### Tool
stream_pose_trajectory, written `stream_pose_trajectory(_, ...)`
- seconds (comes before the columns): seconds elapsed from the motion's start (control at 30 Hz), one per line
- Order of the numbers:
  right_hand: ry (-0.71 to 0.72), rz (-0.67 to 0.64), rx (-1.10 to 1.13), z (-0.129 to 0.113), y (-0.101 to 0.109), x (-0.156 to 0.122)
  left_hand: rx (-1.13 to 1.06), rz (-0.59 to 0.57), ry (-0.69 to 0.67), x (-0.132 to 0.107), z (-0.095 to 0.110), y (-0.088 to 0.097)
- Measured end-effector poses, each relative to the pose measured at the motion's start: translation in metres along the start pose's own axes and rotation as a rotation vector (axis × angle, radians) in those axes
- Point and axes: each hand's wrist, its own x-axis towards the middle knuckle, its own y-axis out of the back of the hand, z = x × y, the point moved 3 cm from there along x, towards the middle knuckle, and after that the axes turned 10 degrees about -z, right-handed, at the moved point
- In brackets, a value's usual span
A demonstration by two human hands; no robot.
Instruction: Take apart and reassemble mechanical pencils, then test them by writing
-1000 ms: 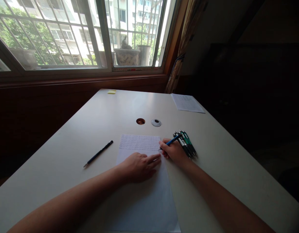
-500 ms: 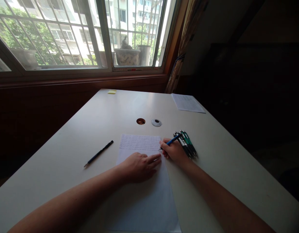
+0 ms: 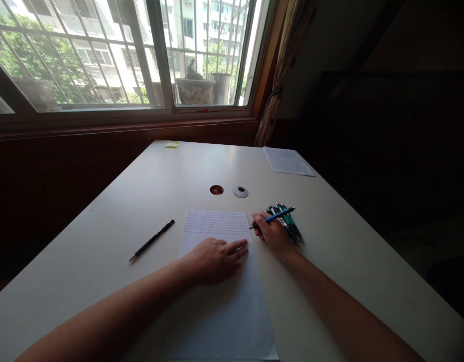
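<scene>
A white sheet of paper point(image 3: 232, 322) lies lengthwise before me, with several rows of handwriting across its top. My left hand point(image 3: 220, 259) rests flat on it just below the writing, fingers stretched out to the right. At the sheet's right edge, my right hand point(image 3: 271, 234) grips a blue pen point(image 3: 279, 215), its tip pointing left and its back end tilted up to the right. Several black, white and green pens point(image 3: 292, 229) lie in a bunch beside and partly behind that hand.
On the left of the white table point(image 3: 103, 231) lies a dark pen point(image 3: 152, 240). Beyond the paper are a round cable hole point(image 3: 216, 190) and its loose cover point(image 3: 240, 191). Written sheets point(image 3: 289, 162) lie at the far right, yellow sticky notes point(image 3: 172, 145) at the far left.
My right hand has shifted slightly right, and the blue pen now slants flatter with its tip off the written lines, by the paper's edge. My left hand stays on the sheet.
</scene>
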Motion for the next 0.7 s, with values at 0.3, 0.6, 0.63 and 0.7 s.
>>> stream_pose_trajectory(0.3,0.07,0.187,0.018,-0.003,0.012,-0.005,0.005,0.049,0.001,-0.002,0.0,0.001)
stream_pose_trajectory(0.6,0.041,0.263,0.109,-0.001,0.031,-0.007,-0.046,0.179,0.051,-0.009,-0.007,0.012)
stream_pose_trajectory(0.63,0.052,0.273,0.114,0.0,0.033,-0.007,-0.051,0.194,0.071,-0.011,-0.011,0.015)
stream_pose_trajectory(0.7,0.071,0.292,0.111,0.0,0.038,-0.008,-0.053,0.223,0.12,-0.015,-0.022,0.023)
